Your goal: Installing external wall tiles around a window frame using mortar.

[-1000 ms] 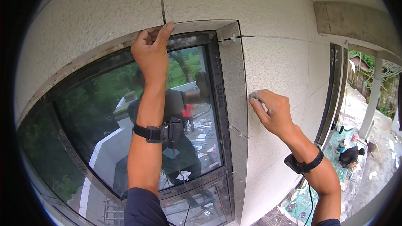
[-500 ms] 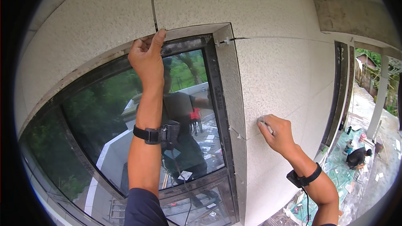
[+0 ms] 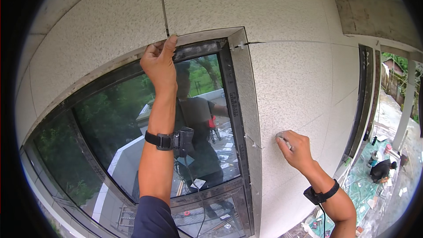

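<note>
The left hand (image 3: 159, 61) is up high, with its fingers curled over the top edge of the window frame (image 3: 233, 101), just under the dark gap (image 3: 163, 9) between two wall panels (image 3: 291, 79). It holds on to the edge and has nothing else in it. The right hand (image 3: 296, 149) is lower down and closed around a small grey tool (image 3: 282, 139), whose tip touches the wall beside the frame, near a thin joint. I cannot tell just what the tool is. To do this well, I think the top hand should keep a firm hold, and the tool should stay flat on the wall and follow the joint slowly.
</note>
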### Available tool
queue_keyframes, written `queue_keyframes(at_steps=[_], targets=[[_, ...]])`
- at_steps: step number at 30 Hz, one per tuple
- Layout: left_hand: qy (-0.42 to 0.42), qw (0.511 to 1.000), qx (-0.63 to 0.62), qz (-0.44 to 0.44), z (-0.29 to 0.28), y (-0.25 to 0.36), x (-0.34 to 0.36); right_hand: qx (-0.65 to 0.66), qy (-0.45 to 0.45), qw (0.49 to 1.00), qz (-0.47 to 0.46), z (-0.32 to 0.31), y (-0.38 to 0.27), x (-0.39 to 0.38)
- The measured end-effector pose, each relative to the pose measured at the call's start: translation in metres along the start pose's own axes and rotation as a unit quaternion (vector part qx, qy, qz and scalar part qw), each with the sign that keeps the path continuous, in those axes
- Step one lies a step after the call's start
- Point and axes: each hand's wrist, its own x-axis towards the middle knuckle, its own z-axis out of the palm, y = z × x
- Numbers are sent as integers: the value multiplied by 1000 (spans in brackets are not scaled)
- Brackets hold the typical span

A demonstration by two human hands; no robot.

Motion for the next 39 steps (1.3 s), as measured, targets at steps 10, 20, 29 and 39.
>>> queue_keyframes(at_steps=[10, 20, 29, 39], targets=[[-3, 1000, -10, -6, 3, 5, -3, 12, 3, 1000, -5, 2, 4, -4], [-3, 1000, -16, 9, 1, 10, -7, 15, -17, 1000, 17, 2, 5, -9], [-23, 999, -37, 4, -6, 8, -10, 18, -14, 999, 27, 5, 6, -13], [-37, 999, -12, 4, -8, 3, -11, 16, -18, 999, 36, 8, 6, -20]])
